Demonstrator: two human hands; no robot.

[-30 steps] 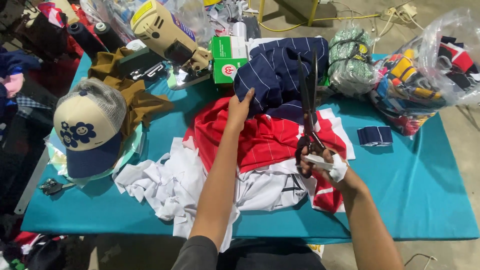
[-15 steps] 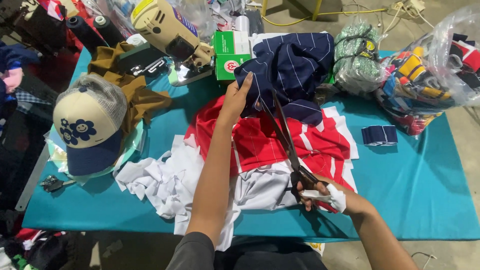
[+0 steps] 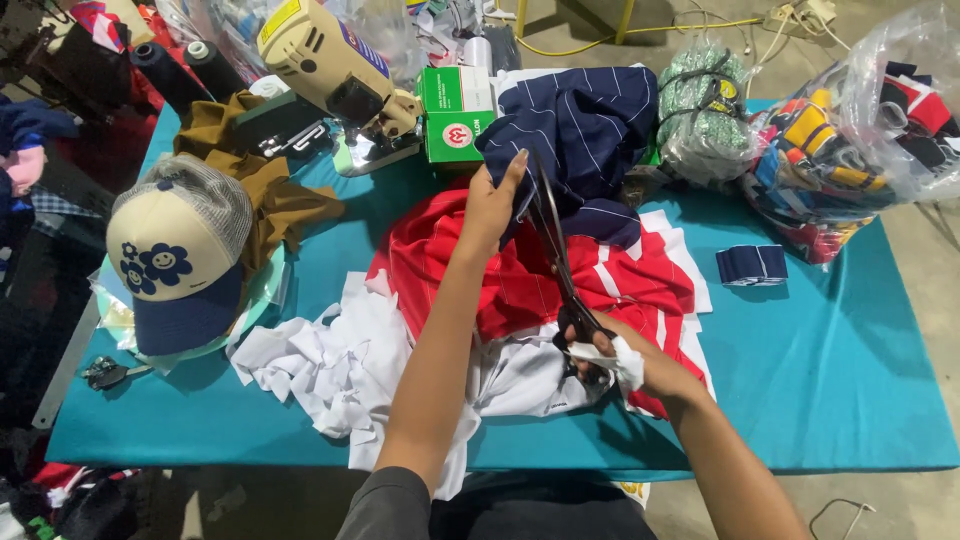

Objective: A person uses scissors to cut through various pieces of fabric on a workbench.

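The right hand [image 3: 610, 350], with a strip of white cloth wound around a finger, is closed through the handles of a pair of long dark metal scissors [image 3: 560, 265], whose blades lie together and run up and away from the hand toward the navy pinstriped fabric [image 3: 585, 125]. The left hand [image 3: 492, 205] pinches the near edge of that navy fabric, fingers closed on it just beside the scissor tips. Both hands work above a red and white striped garment [image 3: 600, 285] spread on the teal-covered table [image 3: 830, 380], and the navy fabric lies at this red garment's far edge, partly over it. To the left of the red garment sits a heap of white cloth scraps [image 3: 330, 365], and farther left a cream and navy cap with a blue flower patch [image 3: 180, 255]. Beyond the red garment on the left stand a cream handheld cutting machine [image 3: 330, 60] and two green and white boxes [image 3: 455, 110], with brown cloth [image 3: 270, 190] beside them. To the right of the red garment rests a small folded navy piece [image 3: 752, 263], and beyond that a clear plastic bag of coloured fabric [image 3: 860, 130]
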